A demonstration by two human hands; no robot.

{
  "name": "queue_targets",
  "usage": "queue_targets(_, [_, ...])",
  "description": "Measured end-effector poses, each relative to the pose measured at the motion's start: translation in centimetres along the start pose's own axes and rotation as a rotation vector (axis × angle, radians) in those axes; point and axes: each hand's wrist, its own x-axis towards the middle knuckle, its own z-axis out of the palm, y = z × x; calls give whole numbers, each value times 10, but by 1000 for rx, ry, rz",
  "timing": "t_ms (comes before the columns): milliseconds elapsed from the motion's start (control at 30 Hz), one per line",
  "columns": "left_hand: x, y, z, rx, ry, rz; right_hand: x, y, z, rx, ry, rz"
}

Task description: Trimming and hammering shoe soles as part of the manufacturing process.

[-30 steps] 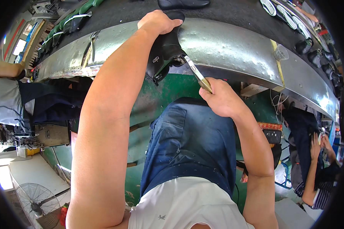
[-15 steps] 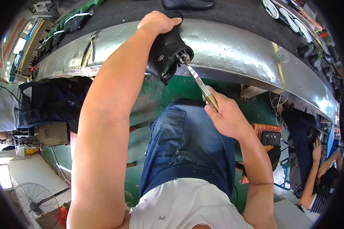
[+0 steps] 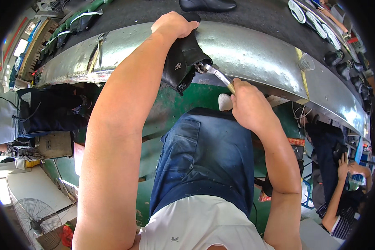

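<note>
At the upper centre, your left hand has the black boot firmly clasped by its far end, the opening turned to the lower right, in front of the bench's metal edge. And just right of centre, here's your right hand, wrapped round the handle of the silver-shafted tool, its tip right at that opening! Top centre, a black shoe lies on the dark benchtop.
</note>
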Motion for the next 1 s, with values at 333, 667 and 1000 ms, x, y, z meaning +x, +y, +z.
queue_targets(333, [10, -2, 2, 11, -27, -37, -43, 5, -8, 23, -79, -68])
queue_targets(667, [14, -33, 1, -208, 167, 62, -187, 70, 70, 1168, 39, 321])
queue_targets(1000, [-205, -70, 91, -2027, -332, -251, -177, 25, 84, 1096, 102, -30])
